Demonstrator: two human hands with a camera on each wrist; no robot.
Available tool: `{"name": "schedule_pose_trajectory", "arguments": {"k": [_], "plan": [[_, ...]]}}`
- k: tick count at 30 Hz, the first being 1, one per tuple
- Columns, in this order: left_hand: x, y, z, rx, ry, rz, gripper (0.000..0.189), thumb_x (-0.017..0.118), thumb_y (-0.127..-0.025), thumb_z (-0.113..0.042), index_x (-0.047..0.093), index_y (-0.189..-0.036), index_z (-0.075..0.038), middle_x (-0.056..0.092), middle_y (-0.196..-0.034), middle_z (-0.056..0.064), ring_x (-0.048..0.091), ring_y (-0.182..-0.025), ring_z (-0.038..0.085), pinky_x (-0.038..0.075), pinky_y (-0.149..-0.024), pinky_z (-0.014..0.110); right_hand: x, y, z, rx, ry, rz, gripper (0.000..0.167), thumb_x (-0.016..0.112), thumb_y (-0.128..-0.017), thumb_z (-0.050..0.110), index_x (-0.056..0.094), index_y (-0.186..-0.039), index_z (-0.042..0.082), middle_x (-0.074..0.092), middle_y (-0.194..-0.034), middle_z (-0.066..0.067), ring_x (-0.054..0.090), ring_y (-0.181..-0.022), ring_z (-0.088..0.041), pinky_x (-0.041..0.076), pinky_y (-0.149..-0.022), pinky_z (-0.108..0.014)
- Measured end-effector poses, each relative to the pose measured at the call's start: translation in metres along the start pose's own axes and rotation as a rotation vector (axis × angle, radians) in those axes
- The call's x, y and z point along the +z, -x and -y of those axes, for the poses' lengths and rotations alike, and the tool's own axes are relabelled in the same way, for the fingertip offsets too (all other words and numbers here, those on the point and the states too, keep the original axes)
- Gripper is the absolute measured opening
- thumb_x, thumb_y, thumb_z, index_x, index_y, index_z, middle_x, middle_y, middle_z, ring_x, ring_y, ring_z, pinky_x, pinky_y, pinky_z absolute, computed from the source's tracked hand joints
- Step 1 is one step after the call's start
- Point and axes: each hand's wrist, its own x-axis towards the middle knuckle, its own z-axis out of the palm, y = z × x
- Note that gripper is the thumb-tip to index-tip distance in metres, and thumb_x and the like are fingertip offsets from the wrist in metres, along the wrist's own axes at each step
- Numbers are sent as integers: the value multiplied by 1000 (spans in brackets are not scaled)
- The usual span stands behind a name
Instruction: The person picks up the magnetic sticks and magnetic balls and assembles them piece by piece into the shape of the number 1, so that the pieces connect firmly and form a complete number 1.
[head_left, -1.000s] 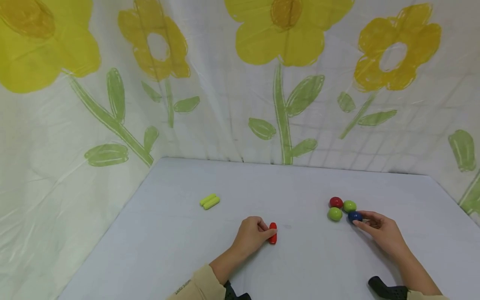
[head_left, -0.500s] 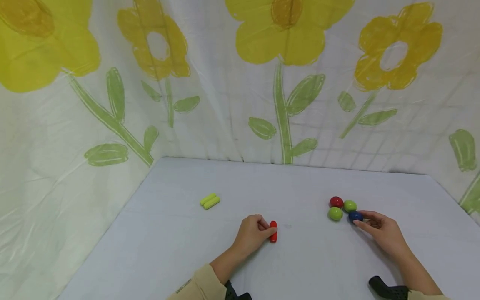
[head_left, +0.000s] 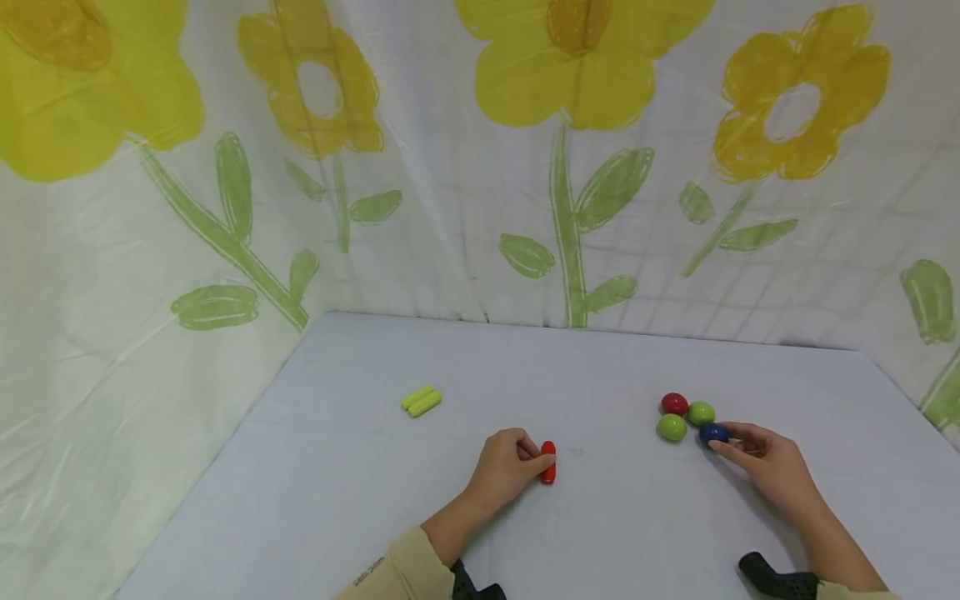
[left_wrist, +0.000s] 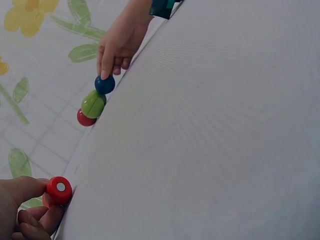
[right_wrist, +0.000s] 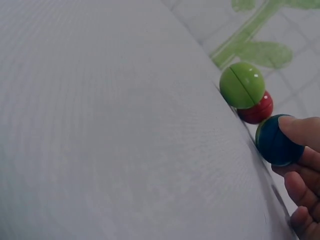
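Observation:
My left hand (head_left: 504, 465) pinches a red toy rod (head_left: 548, 476) between thumb and fingers at the middle of the white table. In the left wrist view the rod (left_wrist: 59, 190) shows a pale round disc in its end. Over on the right, the thumb and fingers of my right hand (head_left: 774, 468) hold a blue ball (head_left: 712, 432). The blue ball sits against a tight cluster: a near green ball (head_left: 672, 427), a far green ball (head_left: 702, 412) and a red ball (head_left: 674, 404). A seam runs round the green ball (right_wrist: 242, 85) in the right wrist view.
Two yellow-green rods (head_left: 424, 405) lie side by side on the table (head_left: 337, 467), left of and beyond my left hand. Behind the table's far edge hangs a pale sheet (head_left: 450, 250) with painted yellow flowers. Black wrist straps (head_left: 780, 577) show at the bottom.
The red rod and left hand have shifted very slightly away from me. Otherwise the hands keep their grips, and the balls and yellow-green rods stay in place.

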Motion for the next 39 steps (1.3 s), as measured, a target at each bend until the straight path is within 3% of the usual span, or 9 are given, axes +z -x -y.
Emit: {"name": "schedule_pose_trajectory", "arguments": {"k": [7,14,21,30,39], "plan": [[0,0,0,1,8,5,19,74,-78,-20,61,-74,-8,55,-61,-3,48,-56,5,40,-51,19,-4,1,3,29,7,16,71,58,-85,55,52,-128,-1,57,-120,-24,49,-81,-4,45,-62,-20],[1,1,0,0,3,10,19,74,-79,-21,61,-74,-8,55,-62,-3,46,-57,4,40,-51,18,-5,3,8,13,-11,-28,67,60,-85,52,54,-126,0,60,-102,-14,44,-77,-2,41,-58,-20],[0,0,0,-1,-6,4,19,74,-79,-21,61,-74,-8,54,-62,-3,47,-58,5,40,-51,18,-5,5,30,-80,-1,-102,56,64,-85,44,59,-122,1,62,-97,-11,43,-72,6,41,-59,-17],[0,0,1,8,-13,2,19,74,-79,-20,61,-74,-8,55,-61,-3,47,-57,4,40,-51,18,9,0,70,-208,-87,-54,46,67,-85,35,62,-118,4,61,-87,-1,49,-71,2,43,-57,-20],[0,0,0,10,-28,-3,18,74,-79,-20,61,-74,-8,54,-62,-4,46,-58,5,40,-51,17,23,-9,83,-289,-160,-14,40,69,-84,29,63,-114,3,60,-87,-2,51,-71,-1,45,-58,-21]]}}
